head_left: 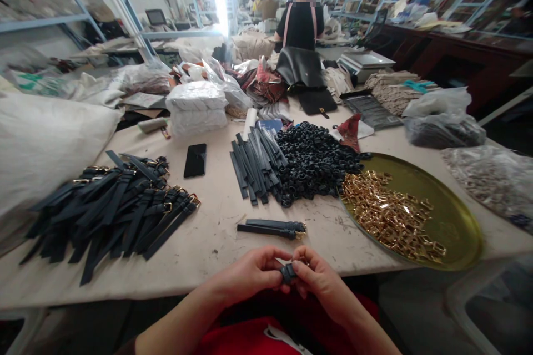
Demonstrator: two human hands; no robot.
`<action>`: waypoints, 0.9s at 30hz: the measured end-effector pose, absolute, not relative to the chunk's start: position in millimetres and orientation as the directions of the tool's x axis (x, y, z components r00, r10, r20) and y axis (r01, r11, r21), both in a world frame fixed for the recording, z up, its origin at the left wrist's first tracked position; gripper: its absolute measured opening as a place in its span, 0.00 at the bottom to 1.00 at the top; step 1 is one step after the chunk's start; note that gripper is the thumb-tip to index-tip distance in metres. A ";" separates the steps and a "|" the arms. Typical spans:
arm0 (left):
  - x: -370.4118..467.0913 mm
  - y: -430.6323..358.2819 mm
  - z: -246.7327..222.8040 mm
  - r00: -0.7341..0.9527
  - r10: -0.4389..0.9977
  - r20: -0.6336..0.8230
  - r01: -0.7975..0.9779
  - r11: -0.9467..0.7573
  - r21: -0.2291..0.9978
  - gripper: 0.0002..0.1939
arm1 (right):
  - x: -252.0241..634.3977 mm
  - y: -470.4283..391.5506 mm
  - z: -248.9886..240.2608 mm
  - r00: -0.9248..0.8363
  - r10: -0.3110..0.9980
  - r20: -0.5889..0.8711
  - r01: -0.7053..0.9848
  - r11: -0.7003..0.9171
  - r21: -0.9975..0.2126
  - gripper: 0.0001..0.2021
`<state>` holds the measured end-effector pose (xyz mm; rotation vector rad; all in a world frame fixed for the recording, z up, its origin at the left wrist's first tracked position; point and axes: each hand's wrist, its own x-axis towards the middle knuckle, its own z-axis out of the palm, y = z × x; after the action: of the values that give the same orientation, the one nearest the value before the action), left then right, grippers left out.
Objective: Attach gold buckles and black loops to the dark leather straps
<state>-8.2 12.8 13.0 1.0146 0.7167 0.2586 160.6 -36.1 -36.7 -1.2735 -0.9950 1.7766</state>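
Note:
Close to the table's front edge, my left hand (pixel 258 273) and my right hand (pixel 318 273) meet, both closed on one dark leather strap (pixel 287 273). The strap is looped between thumbs and fingers, and much of it is hidden by them. A small gold glint shows by the right fingertips, perhaps a buckle. Just beyond my hands lie a few finished buckled straps (pixel 270 227), side by side, their gold buckles to the right. Farther back sit a stack of plain dark strips (pixel 254 163) and a heap of small black loops (pixel 316 161).
A brass-coloured round tray (pixel 458 222) holds gold buckles (pixel 387 213) on the right. Many buckled straps (pixel 120 205) are piled at left near a white sack (pixel 45 150). A phone (pixel 195 160) lies between. Behind are plastic-wrapped bundles (pixel 195 108), a black bag (pixel 303 69) and a person (pixel 300 28).

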 end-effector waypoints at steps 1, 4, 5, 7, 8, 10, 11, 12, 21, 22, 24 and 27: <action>-7.9 12.2 10.6 0.723 0.521 -0.454 0.147 0.526 0.838 0.20 | 161.5 -36.9 -35.1 -0.220 0.904 -0.368 -0.041 -0.385 -0.922 0.11; -8.3 9.6 2.8 0.657 0.534 -0.532 0.232 0.527 0.817 0.22 | 165.4 -39.4 -30.1 -0.187 0.954 -0.235 0.204 -0.196 -0.959 0.09; -8.9 8.7 1.0 0.654 0.524 -0.546 0.263 0.519 0.813 0.21 | 166.7 -40.2 -29.1 -0.203 0.953 -0.224 0.237 -0.174 -0.956 0.08; -10.8 7.5 0.1 0.677 0.451 -0.582 0.356 0.492 0.795 0.14 | 168.2 -41.8 -28.9 -0.234 0.935 -0.267 0.233 -0.213 -0.949 0.09; -11.8 7.2 0.8 0.687 0.399 -0.608 0.409 0.479 0.777 0.13 | 168.2 -42.6 -29.7 -0.238 0.925 -0.297 0.217 -0.247 -0.944 0.10; -13.6 7.0 3.3 0.697 0.306 -0.649 0.485 0.466 0.740 0.14 | 167.1 -44.2 -32.1 -0.232 0.913 -0.334 0.197 -0.292 -0.936 0.10; -14.2 6.9 4.7 0.697 0.282 -0.660 0.500 0.469 0.728 0.15 | 166.4 -44.9 -32.9 -0.225 0.916 -0.332 0.201 -0.290 -0.936 0.10; -14.6 6.8 5.9 0.691 0.280 -0.667 0.502 0.478 0.721 0.14 | 165.7 -45.7 -33.0 -0.218 0.923 -0.316 0.220 -0.269 -0.938 0.10; -6.8 -1.5 9.1 0.622 0.448 -0.642 0.560 0.318 0.765 0.14 | 165.4 -53.2 -24.8 -0.232 0.959 -0.166 0.499 -0.029 -0.866 0.06; -6.2 -2.2 9.5 0.618 0.456 -0.641 0.571 0.300 0.764 0.14 | 165.4 -53.9 -26.4 -0.221 0.960 -0.171 0.502 -0.038 -0.864 0.06; -6.7 -2.1 10.2 0.608 0.470 -0.640 0.598 0.259 0.759 0.16 | 165.9 -55.0 -28.9 -0.215 0.960 -0.179 0.486 -0.054 -0.873 0.08; -11.1 1.5 10.8 0.608 0.503 -0.615 0.643 0.143 0.752 0.15 | 169.3 -55.6 -28.1 -0.269 0.941 -0.206 0.441 -0.070 -0.895 0.12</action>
<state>-11.1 1.5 10.8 1.5027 1.0120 -0.1311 169.3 -55.6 -28.1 -1.4834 -1.7130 1.3171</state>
